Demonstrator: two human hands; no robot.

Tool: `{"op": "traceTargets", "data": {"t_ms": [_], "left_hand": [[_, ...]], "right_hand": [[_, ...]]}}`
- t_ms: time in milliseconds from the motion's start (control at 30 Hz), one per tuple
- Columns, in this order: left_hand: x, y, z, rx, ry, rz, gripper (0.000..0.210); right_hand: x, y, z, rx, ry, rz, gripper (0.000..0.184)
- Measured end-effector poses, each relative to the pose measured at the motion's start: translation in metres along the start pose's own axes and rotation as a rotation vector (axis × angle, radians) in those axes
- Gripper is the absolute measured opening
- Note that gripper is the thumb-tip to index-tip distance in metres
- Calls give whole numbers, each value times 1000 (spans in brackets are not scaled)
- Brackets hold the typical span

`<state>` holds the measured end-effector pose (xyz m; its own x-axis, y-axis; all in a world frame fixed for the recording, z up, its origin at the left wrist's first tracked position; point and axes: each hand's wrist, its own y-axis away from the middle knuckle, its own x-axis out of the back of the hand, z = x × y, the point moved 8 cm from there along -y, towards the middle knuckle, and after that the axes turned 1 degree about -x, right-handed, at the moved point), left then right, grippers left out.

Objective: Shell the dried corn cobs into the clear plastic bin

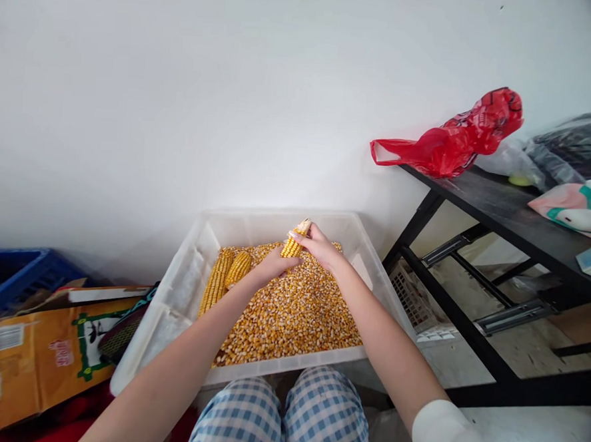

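Observation:
Between my two hands is a yellow corn cob (292, 246), tilted with its pale, kernel-free tip pointing up and away. My left hand (276, 262) wraps round its lower end. Higher up, the fingers of my right hand (319, 244) close on it near the bare tip. Below lies a deep layer of loose corn kernels (300, 314) in a translucent plastic bin (287, 363). Two more corn cobs rest on the kernels at the left: a long one (215, 284) and a shorter one (239, 268). My fingers partly hide the held cob.
On the right stands a black folding table (506, 210) with a red plastic bag (450, 147) and other packages on top. A plastic basket (414, 296) sits beneath it. To the left are an orange cardboard box (41, 359) and a blue crate (16, 280). A white wall rises behind.

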<state>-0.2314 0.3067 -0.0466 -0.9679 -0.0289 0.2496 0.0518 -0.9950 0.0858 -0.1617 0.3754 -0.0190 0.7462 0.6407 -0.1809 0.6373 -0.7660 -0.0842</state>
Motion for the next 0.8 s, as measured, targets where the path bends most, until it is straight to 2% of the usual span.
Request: {"op": "traceTargets", "data": {"t_ms": [100, 233, 333, 433, 533, 700, 800], "left_hand": [[5, -1, 0, -16, -85, 55, 24], [11, -4, 0, -69, -172, 125, 25], [14, -6, -3, -90, -206, 170, 27], [12, -8, -9, -50, -192, 155, 28], [11, -7, -5, -55, -151, 146, 35], [7, 1, 10, -37, 38, 16, 50], [9, 5, 16, -32, 95, 37, 52]], "right_hand": [[2, -1, 1, 43, 87, 72, 35], [1, 1, -5, 98, 168, 110, 36], [0, 3, -7, 88, 182, 117, 35], [-2, 2, -3, 12, 106, 63, 34], [-2, 0, 1, -45, -16, 30, 39], [-4, 1, -4, -59, -188, -29, 41], [-4, 3, -8, -47, -234, -25, 41]]}}
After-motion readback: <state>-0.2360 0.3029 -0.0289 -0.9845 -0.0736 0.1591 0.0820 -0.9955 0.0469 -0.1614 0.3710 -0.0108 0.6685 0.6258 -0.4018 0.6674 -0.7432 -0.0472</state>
